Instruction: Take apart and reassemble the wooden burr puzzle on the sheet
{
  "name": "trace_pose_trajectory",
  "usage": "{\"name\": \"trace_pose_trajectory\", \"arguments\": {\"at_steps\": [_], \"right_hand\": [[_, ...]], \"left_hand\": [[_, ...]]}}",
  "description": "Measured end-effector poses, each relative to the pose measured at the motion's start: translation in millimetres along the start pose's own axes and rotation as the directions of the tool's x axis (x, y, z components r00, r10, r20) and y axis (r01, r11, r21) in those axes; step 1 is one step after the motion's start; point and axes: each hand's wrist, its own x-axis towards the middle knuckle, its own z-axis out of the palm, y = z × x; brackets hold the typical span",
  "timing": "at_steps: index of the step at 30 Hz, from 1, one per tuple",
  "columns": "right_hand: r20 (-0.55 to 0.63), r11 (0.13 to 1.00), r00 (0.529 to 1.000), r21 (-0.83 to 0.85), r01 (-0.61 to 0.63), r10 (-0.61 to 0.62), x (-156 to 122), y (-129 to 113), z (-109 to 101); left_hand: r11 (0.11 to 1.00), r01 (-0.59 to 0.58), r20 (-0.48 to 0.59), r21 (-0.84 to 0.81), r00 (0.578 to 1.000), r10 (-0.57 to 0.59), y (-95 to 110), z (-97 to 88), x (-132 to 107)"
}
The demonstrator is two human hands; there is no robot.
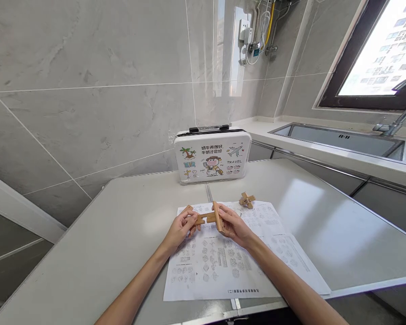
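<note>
Both hands, left (182,227) and right (233,224), pinch wooden bars (208,217) crossed above the sheet (223,266) (diagrams handy underneath), spare knot (246,199) just past it near the case (212,156).

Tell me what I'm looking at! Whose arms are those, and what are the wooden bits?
There is no machine here, just a person. They wear a camera on their head, so the one picture looks forward and down, as if through their eyes. That is why two bare arms reach in from the bottom.

The left hand and the right hand together hold some notched wooden pieces, lifted just above a sheet of paper printed with many tiny drawings. The sheet lies on a pale table.

At the far edge of the paper sits a small wooden cross, touched by no one. Behind it, against the tiled wall, stands a white case with cartoon pictures. Off to the right are a metal sink and its tap, under a bright window.
</note>
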Motion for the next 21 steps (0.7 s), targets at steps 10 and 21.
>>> {"name": "trace_pose_trajectory", "arguments": {"at_steps": [10, 21], "right_hand": [[-0.032, 0.998, 0.998, -0.031, 0.05, -0.051, 2.0, 5.0, -0.1], [0.014, 0.998, 1.0, 0.062, -0.001, 0.0, 0.2, 0.2, -0.2]], "left_hand": [[1.0, -0.015, -0.052, -0.003, 0.999, 0.015, -2.3, -3.0, 1.9], [1.0, -0.002, -0.011, -0.004, 1.0, 0.002, -2.2, -1.0, 1.3]]}}
